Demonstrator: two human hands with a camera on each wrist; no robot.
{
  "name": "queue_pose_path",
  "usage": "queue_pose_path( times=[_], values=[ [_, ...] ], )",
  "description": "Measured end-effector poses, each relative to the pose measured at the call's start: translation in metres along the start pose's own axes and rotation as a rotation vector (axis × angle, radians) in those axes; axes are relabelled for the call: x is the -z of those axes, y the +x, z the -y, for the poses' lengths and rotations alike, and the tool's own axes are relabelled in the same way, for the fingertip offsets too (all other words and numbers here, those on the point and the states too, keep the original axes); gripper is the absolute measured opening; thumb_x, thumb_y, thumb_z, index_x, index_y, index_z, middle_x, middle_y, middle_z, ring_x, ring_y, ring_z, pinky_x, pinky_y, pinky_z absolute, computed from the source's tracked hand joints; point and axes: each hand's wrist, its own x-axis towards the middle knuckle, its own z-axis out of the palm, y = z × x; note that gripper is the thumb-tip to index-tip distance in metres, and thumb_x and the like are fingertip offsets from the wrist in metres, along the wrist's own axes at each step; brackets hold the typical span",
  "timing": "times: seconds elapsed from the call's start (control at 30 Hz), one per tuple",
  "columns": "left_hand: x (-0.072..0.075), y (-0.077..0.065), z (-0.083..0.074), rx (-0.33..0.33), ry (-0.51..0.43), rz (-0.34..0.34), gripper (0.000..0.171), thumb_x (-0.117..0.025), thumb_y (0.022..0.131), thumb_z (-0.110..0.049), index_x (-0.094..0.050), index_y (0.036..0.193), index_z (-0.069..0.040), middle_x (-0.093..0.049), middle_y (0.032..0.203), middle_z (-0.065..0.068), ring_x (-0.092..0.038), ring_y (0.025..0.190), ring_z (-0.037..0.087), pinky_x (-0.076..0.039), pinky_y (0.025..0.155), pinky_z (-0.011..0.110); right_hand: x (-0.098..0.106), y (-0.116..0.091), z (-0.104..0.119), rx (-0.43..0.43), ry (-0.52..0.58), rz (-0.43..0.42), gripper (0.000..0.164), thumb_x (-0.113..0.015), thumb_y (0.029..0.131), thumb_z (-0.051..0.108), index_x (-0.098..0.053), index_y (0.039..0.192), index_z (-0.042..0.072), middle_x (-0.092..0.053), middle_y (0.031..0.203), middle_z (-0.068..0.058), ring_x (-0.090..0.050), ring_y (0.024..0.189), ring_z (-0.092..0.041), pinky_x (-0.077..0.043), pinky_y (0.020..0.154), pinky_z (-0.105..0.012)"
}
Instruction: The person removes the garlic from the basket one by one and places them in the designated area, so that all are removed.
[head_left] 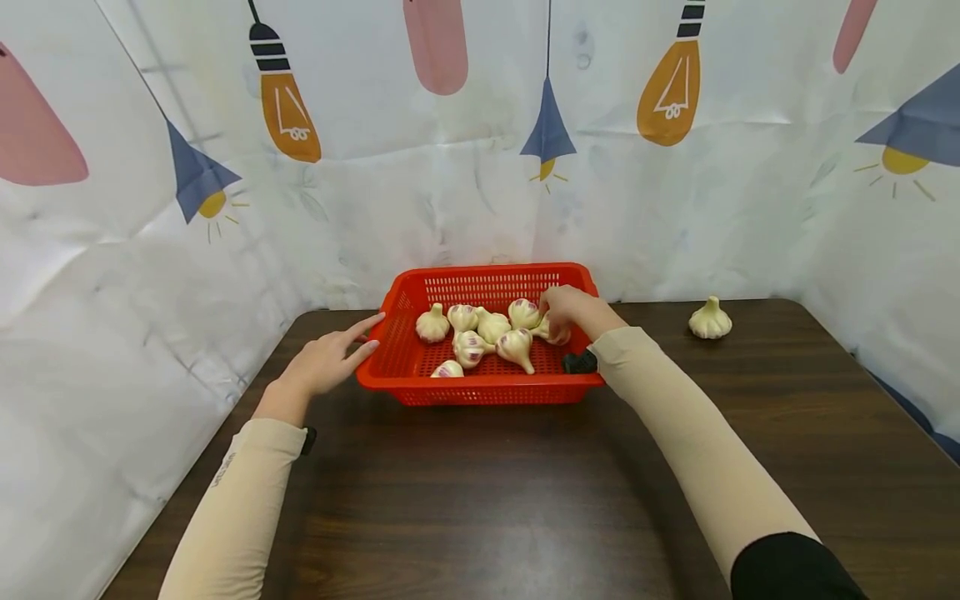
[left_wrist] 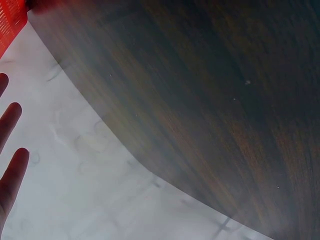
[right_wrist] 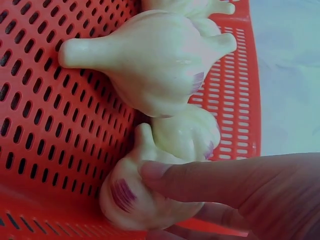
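In the head view, a red plastic basket point(head_left: 480, 392) on the table holds several garlic bulbs point(head_left: 516, 347), pale with purple streaks. My right hand point(head_left: 572, 310) reaches into its right side and grips one garlic bulb point(right_wrist: 122, 200). The right wrist view shows the thumb point(right_wrist: 200, 181) across this bulb and fingers behind it, partly hidden. Beside the basket's left rim is my left hand point(head_left: 322, 360), fingers spread and fairly straight, fingertips at the rim. Only some of those fingers point(left_wrist: 12, 175) appear in the left wrist view.
A single garlic bulb point(head_left: 709, 319) sits on the dark wooden table point(head_left: 480, 500), right of the basket. White patterned sheeting point(head_left: 480, 192) hangs behind the table and along its sides. Other bulbs point(right_wrist: 150, 60) lie close to the gripped one.
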Motion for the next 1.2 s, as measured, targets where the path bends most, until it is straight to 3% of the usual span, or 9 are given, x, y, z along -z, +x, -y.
queue_pose_path(
  times=[0.57,0.9,1.2],
  values=[
    [-0.003,0.0,0.003,-0.009,-0.001,-0.002,0.064,-0.041,0.108,-0.051,-0.033,0.161,-0.018,-0.062,0.134,0.024,-0.063,0.112,0.043,-0.05,0.094,0.063,0.01,-0.014,0.001,0.051,-0.064,-0.024,0.048,-0.074,0.09,0.004,-0.061,0.136,-0.003,-0.056,0.141,-0.022,-0.052,0.104,-0.026,-0.051,0.081,-0.034],
    [-0.002,0.001,0.002,-0.01,-0.001,-0.016,0.063,-0.041,0.108,-0.052,-0.033,0.162,-0.02,-0.062,0.135,0.023,-0.062,0.114,0.044,-0.048,0.095,0.064,0.021,-0.025,-0.004,0.119,0.002,-0.112,0.045,-0.077,0.085,0.004,-0.065,0.127,-0.003,-0.058,0.133,-0.023,-0.052,0.102,-0.03,-0.05,0.082,-0.038],
    [-0.003,0.0,0.003,-0.01,-0.004,-0.011,0.064,-0.04,0.108,-0.052,-0.032,0.162,-0.02,-0.061,0.136,0.024,-0.061,0.115,0.044,-0.048,0.095,0.064,0.027,-0.04,-0.006,0.185,0.105,-0.199,0.05,-0.076,0.083,0.0,-0.062,0.13,-0.007,-0.061,0.127,-0.023,-0.054,0.101,-0.032,-0.049,0.085,-0.042]
  ],
)
